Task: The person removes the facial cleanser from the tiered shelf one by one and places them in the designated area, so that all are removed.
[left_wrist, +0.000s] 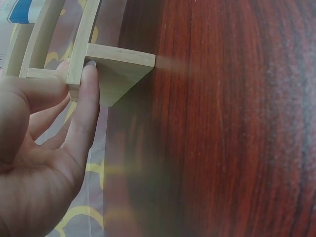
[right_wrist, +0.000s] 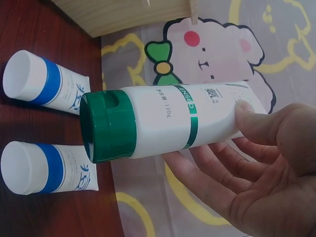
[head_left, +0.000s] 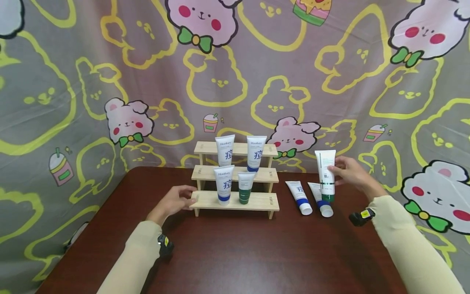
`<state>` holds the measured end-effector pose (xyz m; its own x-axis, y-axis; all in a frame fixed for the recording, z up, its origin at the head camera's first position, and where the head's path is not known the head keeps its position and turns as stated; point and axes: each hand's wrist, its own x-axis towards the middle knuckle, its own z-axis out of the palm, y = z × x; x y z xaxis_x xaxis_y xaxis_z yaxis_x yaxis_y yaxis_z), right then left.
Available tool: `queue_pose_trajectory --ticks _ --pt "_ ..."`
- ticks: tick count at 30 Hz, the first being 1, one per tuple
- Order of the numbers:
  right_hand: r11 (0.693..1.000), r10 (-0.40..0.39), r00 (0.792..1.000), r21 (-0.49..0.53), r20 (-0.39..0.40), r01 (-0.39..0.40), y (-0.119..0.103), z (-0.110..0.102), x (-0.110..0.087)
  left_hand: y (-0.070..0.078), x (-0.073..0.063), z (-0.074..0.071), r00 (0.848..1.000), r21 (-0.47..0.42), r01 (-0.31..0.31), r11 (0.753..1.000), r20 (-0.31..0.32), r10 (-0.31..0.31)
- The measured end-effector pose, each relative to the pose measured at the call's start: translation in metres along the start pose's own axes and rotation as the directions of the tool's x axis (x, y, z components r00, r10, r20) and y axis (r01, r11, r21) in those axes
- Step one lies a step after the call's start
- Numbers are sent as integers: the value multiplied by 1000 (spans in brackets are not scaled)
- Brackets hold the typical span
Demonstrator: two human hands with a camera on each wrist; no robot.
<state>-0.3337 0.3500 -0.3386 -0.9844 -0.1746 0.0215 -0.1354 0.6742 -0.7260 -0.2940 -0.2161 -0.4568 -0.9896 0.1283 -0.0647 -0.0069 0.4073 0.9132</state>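
Squeeze tubes & tiered stand. Held item: white squeeze tube [right_wrist: 163,121], smooth plastic, approx. cylindrical at its glossy green flip cap [right_wrist: 121,128], flattening to a thin crimped end; metallic green band round the body. Display stand [head_left: 262,200]: pale, fine-grained wood, 3 flat rect. boards, stepped. Tabletop [head_left: 235,253]: dark-red wood grain, slight sheen. Backdrop cloth [head_left: 235,112]: creased, cartoon-printed.

Orientation: held tube is over the table, R of stand, near two lying blue-banded tubes [head_left: 297,194]; cap down, crimp up, long axis near vert. Lying tubes: white caps toward viewer. On stand, all cap-down: 2 blue-and-white tubes [head_left: 256,152] on mid. tier; 1 blue-and-white tube [head_left: 224,183] plus a smaller green-based tube [head_left: 244,192] on lower tier.

Pose: R hand [head_left: 352,176], arm extended, grasps the white tube, thumb opp. fingers. L hand [head_left: 174,203] pinches the L end of the lowest board betw. its digits.
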Motion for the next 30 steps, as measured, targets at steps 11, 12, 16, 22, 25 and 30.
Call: queue_pose_trajectory --ticks 11,12,16,22,25,30 --pt "1000 15 1000 16 9 -15 11 -2 -2 -1 0 1 999 -37 -32 999 12 32" --pt "1000 15 1000 19 8 -15 12 -2 -2 0 -1 1 1000 -35 -28 999 11 28" --pt "1000 14 1000 27 5 -14 17 -3 -3 1 -2 1 1000 -28 -21 999 8 21" --pt "999 31 999 6 -3 -31 24 -5 -4 2 -3 0 1000 -26 -25 999 9 26" --pt "999 50 999 -6 -5 -50 27 -6 -5 3 -3 0 1000 -31 -21 999 9 21" --pt "997 81 997 -15 -3 -81 31 -8 -6 3 -2 0 1000 -30 -15 999 11 15"
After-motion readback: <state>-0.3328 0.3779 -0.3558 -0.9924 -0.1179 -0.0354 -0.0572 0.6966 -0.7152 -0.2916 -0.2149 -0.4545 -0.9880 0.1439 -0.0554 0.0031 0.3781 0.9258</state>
